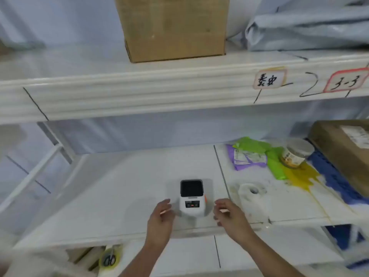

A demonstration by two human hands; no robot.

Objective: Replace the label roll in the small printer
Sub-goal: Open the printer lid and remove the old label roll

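Observation:
A small white printer (192, 198) with a dark top window and an orange side tab stands on the white shelf (119, 196), near its front edge. My left hand (160, 217) is just left of the printer, fingers apart and curled, holding nothing. Just right of the printer is my right hand (229, 215), also empty with fingers apart. Neither hand touches the printer. A white roll (252, 193) with a hollow core lies on the shelf to the right of my right hand.
Green and purple packets (253, 154), a tipped jar (296, 154) with a yellow spill, and a brown carton (343, 150) crowd the shelf's right side. A cardboard box (171, 27) sits on the upper shelf. Scissors inside a tape roll (110, 259) lie on the level below.

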